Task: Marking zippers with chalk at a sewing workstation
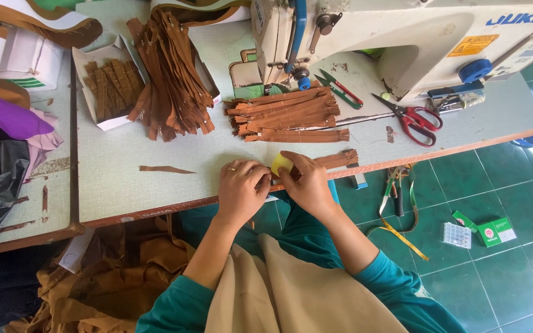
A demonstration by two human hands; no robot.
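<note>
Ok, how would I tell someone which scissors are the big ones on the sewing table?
Start at the white sewing machine on the pale table. Just in front of its base, near the table's right front edge, lie the large scissors with red loop handles and blades pointing toward the machine. The small thread snips further left are slimmer, red and green, with no big loops.

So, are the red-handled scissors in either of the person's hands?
No, the red-handled scissors lie on the table by the sewing machine, away from both hands.
</note>
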